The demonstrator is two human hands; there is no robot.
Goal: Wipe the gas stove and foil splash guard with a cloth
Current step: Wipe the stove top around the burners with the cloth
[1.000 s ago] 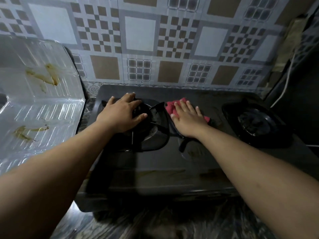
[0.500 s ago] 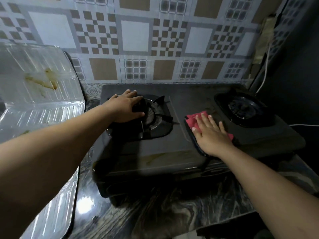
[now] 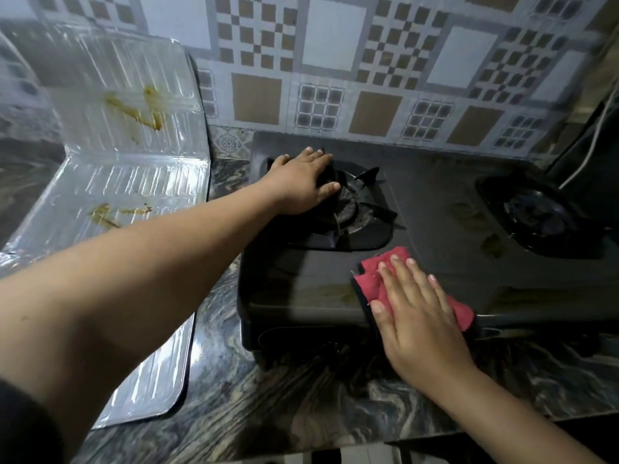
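Head view, only cam. Step in hand, as judged: wiping top of gas stove [image 3: 435, 209] w/ red cloth [image 3: 370, 283].

R hand [image 3: 418, 309] lay flat on the cloth, fingers [image 3: 400, 276] extended and slightly spread, pressing down, not clenched. Cloth was under palm and fingers at stove's front edge; red corners showed past the fingertips on the far side, beside the thumb, and by the little-finger side. A dark underside of the cloth showed below the thumb.

L hand [image 3: 301, 185] rested palm-down on the left burner grate [image 3: 355, 212], fingers relaxed over it w/ thumb toward burner centre. Looked like bracing the stove, not gripping; can't tell if anything was curled under.

To do the step well (judgement): keep palm flat w/ even pressure, overlap strokes, work toward the yellowish smears [image 3: 485, 242] that lay beyond the fingertips, btwn cloth and right burner [image 3: 539, 216]. There was also a smear [image 3: 335, 293] just beside the thumb on the front lip. Avoid snagging cloth on grate prongs.

Foil splash guard [image 3: 134, 169] stood well apart from both hands, beyond L forearm on the marbled counter [image 3: 284, 396]. It carried brown streaks [image 3: 134, 108] on upper panel and more lower down. Looked not yet wiped.
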